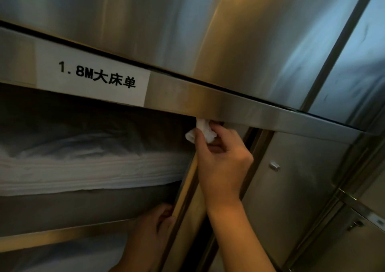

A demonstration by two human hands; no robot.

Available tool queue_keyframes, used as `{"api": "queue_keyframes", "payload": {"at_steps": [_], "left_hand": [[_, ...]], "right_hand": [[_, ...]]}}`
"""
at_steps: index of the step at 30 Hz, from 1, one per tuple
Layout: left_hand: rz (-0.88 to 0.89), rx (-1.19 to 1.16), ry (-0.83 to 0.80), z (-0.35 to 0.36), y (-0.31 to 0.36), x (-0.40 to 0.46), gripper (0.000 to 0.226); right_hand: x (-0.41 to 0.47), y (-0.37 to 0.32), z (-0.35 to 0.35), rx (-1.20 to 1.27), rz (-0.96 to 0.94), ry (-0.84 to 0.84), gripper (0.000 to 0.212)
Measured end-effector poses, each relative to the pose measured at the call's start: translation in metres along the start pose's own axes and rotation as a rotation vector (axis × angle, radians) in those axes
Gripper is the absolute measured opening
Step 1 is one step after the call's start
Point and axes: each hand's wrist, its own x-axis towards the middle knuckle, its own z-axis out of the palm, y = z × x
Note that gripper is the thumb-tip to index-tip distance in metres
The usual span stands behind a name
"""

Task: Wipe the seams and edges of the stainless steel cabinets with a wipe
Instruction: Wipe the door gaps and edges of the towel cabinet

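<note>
Where the horizontal steel rail [208, 98] of the cabinet meets the upright door edge [187, 188], the right hand [223, 163] is raised with a crumpled white wipe [203, 131] pinched between thumb and curled fingers. The wipe is pressed up against the rail's underside, right at the corner of the open compartment. Lower down, the left hand [150, 234] grips the upright door edge, its fingers curled round the metal strip and the thumb lying along the front. Inside the compartment, folded white linens [87, 167] are stacked on the shelf, reaching close to the door edge. A white label [93, 75] with black print sits on the rail's front face, well to the left of the wipe. Above the rail, a dark seam [125, 60] separates it from the upper cabinet door [187, 21]. To the right of the hands, a closed steel door [302, 188] carries a small latch [274, 165].
</note>
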Motion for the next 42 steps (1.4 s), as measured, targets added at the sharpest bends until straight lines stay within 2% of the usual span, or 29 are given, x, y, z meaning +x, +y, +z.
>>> {"api": "queue_keyframes", "payload": {"at_steps": [3, 5, 10, 13, 17, 20, 23, 27, 31, 33, 35, 38, 42], "left_hand": [[0.003, -0.006, -0.016, -0.001, -0.002, 0.002, 0.027], [0.016, 0.019, -0.018, -0.003, 0.003, 0.001, 0.023], [0.023, -0.021, -0.02, -0.003, -0.001, 0.001, 0.046], [-0.003, -0.105, -0.072, -0.005, -0.003, 0.0, 0.05], [-0.005, -0.198, -0.13, -0.013, -0.004, 0.001, 0.056], [-0.025, -0.274, -0.095, -0.018, -0.007, 0.006, 0.07], [-0.11, -0.415, -0.066, -0.025, -0.011, 0.012, 0.057], [-0.111, -0.361, -0.072, -0.021, -0.004, 0.008, 0.024], [-0.114, -0.358, -0.117, -0.018, 0.005, 0.009, 0.035], [-0.135, -0.396, -0.13, -0.02, 0.008, 0.012, 0.037], [-0.151, -0.43, -0.122, -0.017, 0.011, 0.015, 0.038], [-0.146, -0.408, -0.104, -0.007, 0.007, 0.016, 0.042], [-0.126, -0.33, -0.088, -0.002, 0.004, 0.014, 0.037]], "right_hand": [[0.006, 0.001, 0.008, -0.056, -0.034, 0.035, 0.005], [0.008, 0.004, 0.01, -0.034, -0.019, 0.036, 0.008], [-0.008, 0.016, 0.019, 0.045, 0.113, 0.037, 0.021], [-0.043, 0.027, 0.021, 0.081, 0.199, -0.012, 0.028], [-0.114, 0.056, 0.021, 0.01, 0.257, -0.086, 0.039], [-0.168, 0.078, 0.024, -0.03, 0.3, -0.131, 0.033], [-0.204, 0.09, 0.027, -0.013, 0.366, -0.163, 0.024], [-0.226, 0.092, 0.024, -0.015, 0.417, -0.23, 0.015], [-0.231, 0.088, 0.012, -0.062, 0.523, -0.425, 0.01], [-0.218, 0.084, -0.002, -0.065, 0.473, -0.45, 0.018], [-0.188, 0.075, -0.02, -0.072, 0.312, -0.342, 0.015], [-0.123, 0.059, -0.041, -0.119, 0.054, -0.128, 0.025], [-0.031, 0.044, -0.042, -0.182, -0.181, -0.044, 0.025]]}}
